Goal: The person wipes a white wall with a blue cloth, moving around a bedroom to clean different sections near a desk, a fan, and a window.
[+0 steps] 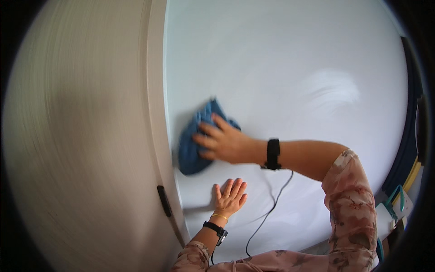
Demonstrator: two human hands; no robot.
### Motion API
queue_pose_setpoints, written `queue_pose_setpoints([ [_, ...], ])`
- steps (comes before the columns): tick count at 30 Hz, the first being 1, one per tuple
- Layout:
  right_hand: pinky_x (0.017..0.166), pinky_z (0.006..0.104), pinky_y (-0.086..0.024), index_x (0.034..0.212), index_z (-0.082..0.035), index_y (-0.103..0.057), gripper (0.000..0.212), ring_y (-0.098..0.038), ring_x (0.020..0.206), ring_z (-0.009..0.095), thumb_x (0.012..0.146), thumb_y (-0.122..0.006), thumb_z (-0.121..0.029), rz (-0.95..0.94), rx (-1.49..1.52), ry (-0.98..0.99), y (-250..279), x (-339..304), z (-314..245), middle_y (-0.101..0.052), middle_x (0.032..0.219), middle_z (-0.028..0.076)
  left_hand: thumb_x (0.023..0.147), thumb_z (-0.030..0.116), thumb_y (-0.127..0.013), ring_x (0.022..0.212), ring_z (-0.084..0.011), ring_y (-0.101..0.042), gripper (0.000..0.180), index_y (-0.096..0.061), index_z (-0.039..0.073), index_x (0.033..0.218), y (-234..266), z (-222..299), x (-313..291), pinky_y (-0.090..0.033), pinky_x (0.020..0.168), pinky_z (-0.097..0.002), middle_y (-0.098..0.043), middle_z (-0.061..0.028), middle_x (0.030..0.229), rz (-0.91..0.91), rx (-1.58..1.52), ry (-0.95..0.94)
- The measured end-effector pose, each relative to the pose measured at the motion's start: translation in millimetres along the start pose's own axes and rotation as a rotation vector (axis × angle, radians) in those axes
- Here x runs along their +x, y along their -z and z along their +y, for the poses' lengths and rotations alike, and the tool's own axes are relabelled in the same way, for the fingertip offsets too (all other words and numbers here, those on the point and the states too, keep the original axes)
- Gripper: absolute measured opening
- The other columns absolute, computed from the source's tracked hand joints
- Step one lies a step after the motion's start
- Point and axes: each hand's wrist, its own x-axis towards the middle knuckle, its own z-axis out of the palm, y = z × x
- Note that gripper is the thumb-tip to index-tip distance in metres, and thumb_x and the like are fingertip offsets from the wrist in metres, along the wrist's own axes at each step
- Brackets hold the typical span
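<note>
A crumpled blue cloth [192,152] is pressed against a smooth white upright surface [281,77], close to its left edge. On top of the cloth lies my right hand [229,143], fingers spread over the folds and slightly blurred. The cloth's middle is partly hidden under that hand. Lower down, my left hand [230,198] rests flat on the white surface with its fingers stretched out and holds nothing. A gap separates it from the cloth above.
Along the left runs a wood-grained panel [90,113] with a raised edge and a dark handle [164,201]. A black cable [267,213] hangs from my right wrist strap [273,154]. Dark fabric [403,149] and a teal-handled item [398,197] stand at the right rim.
</note>
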Motion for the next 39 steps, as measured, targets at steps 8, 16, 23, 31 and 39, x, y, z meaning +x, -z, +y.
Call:
queue_pose_setpoints([
  [8, 0.097, 0.0424, -0.040, 0.103, -0.019, -0.065, 0.026, -0.051, 0.115, 0.029, 0.078, -0.059, -0.014, 0.254, -0.428, -0.570, 92.5, -23.7, 182.0, -0.053, 0.126, 0.011, 0.090, 0.045, -0.042, 0.137, -0.0219, -0.024, 0.054, -0.039, 0.024, 0.140, 3.1, 4.7, -1.8, -0.006, 0.108, -0.0604, -0.029, 0.0015, 0.149, -0.029, 0.021, 0.007],
  [16, 0.094, 0.0567, -0.030, 0.120, -0.015, -0.055, 0.040, -0.033, 0.121, 0.044, 0.083, -0.050, -0.029, 0.343, -0.494, -1.614, 135.1, -80.6, 254.5, -0.040, 0.129, 0.017, 0.091, 0.043, -0.039, 0.140, -0.0249, -0.018, 0.056, -0.033, 0.020, 0.142, 0.7, 7.3, 2.8, -0.004, 0.108, -0.0618, -0.024, -0.0011, 0.151, -0.005, 0.022, -0.020],
  [23, 0.099, 0.0595, -0.027, 0.115, -0.031, -0.062, 0.031, -0.036, 0.127, 0.038, 0.088, -0.047, -0.025, 0.176, -0.367, -0.425, 59.2, 19.2, 148.8, -0.043, 0.134, 0.011, 0.084, 0.042, -0.047, 0.138, -0.0348, -0.018, 0.057, -0.041, 0.014, 0.134, 0.5, 1.8, -2.4, -0.007, 0.104, -0.0677, -0.026, -0.0064, 0.149, -0.033, 0.088, -0.054],
  [31, 0.106, 0.0489, -0.030, 0.123, -0.021, -0.055, 0.038, -0.039, 0.127, 0.035, 0.085, -0.050, -0.021, 0.479, -0.535, -0.999, 151.1, -81.3, 305.2, -0.044, 0.135, 0.016, 0.086, 0.045, -0.043, 0.135, -0.0313, -0.025, 0.058, -0.036, 0.020, 0.138, 0.8, 9.3, 2.0, -0.005, 0.106, -0.0657, -0.021, -0.0021, 0.150, -0.078, 0.115, -0.035],
  [39, 0.102, 0.0502, -0.034, 0.115, -0.009, -0.060, 0.036, -0.041, 0.122, 0.042, 0.088, -0.040, -0.021, -0.549, -0.843, -1.723, 196.5, -534.3, 271.5, -0.046, 0.132, 0.021, 0.082, 0.045, -0.044, 0.123, -0.0335, -0.035, 0.041, -0.051, 0.016, 0.111, 13.3, 11.1, 7.5, -0.007, 0.104, -0.0679, -0.041, -0.0061, 0.128, -0.188, 0.181, -0.013],
])
